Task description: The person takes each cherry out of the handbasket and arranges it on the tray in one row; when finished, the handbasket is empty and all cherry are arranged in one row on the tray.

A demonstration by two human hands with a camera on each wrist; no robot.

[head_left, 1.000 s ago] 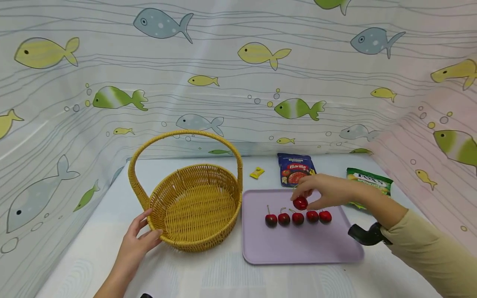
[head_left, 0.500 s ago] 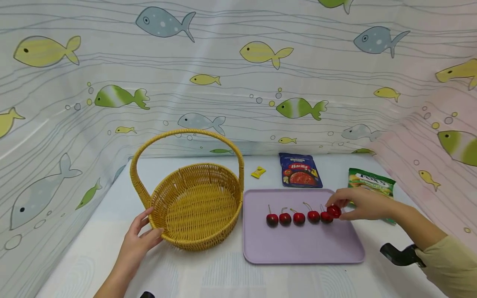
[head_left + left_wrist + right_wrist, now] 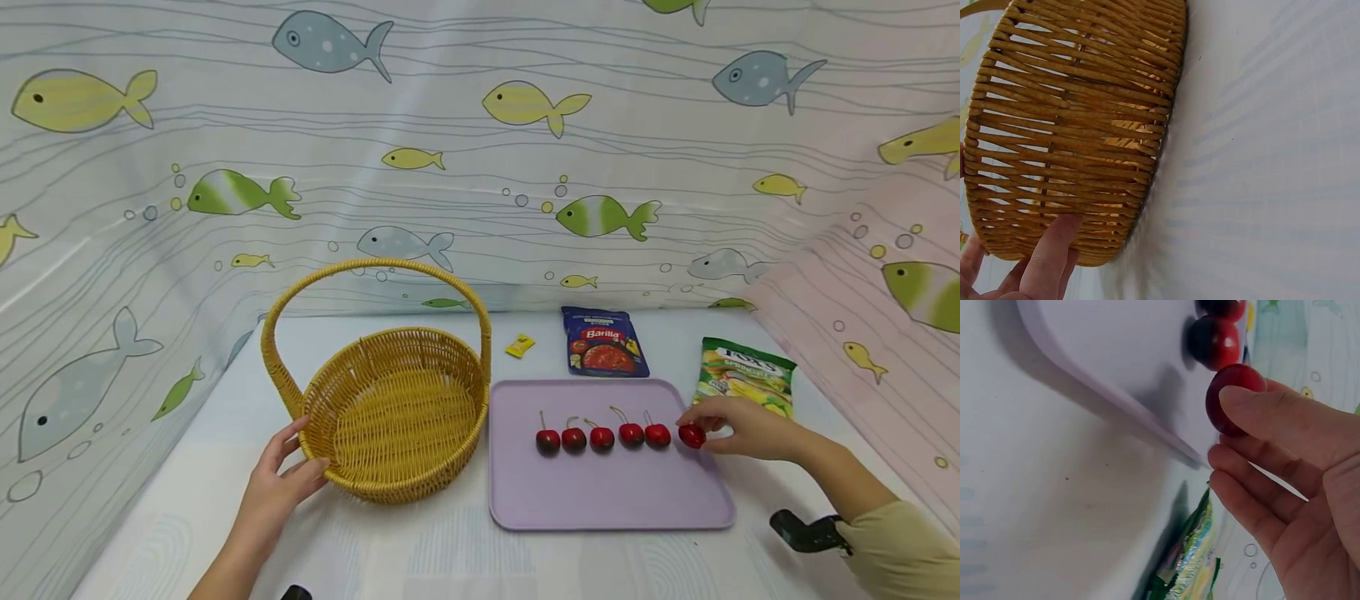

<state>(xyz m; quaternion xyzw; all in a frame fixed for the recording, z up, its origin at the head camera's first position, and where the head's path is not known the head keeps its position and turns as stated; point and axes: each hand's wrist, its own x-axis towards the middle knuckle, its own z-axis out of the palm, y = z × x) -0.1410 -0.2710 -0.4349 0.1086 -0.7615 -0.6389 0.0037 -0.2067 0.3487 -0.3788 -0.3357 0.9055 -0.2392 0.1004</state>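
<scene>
My right hand [image 3: 746, 427] pinches a red cherry [image 3: 692, 435] between thumb and fingers, at the right end of a row of several dark-red cherries [image 3: 602, 440]. The row lies on a lilac tray [image 3: 600, 500]. In the right wrist view, the pinched cherry [image 3: 1232, 400] shows close to another cherry [image 3: 1213, 342]; whether it touches the tray, I cannot tell. My left hand [image 3: 273, 483] holds the near left rim of a yellow wicker basket [image 3: 405, 425] with a tall handle. The left wrist view has its fingers [image 3: 1054, 256] against the woven outer wall.
Behind the tray lies a blue Barilla pouch [image 3: 606, 343]. A green Fox's bag [image 3: 746, 377] is at the tray's right, beside my right hand. A small yellow wrapped candy [image 3: 520, 346] lies behind, between basket and tray. A fish-patterned curtain [image 3: 465, 192] encloses the table.
My right hand has moved rightward with its cherry, past another cherry, and lowered it to the row's right end. The left hand and basket stay in place.
</scene>
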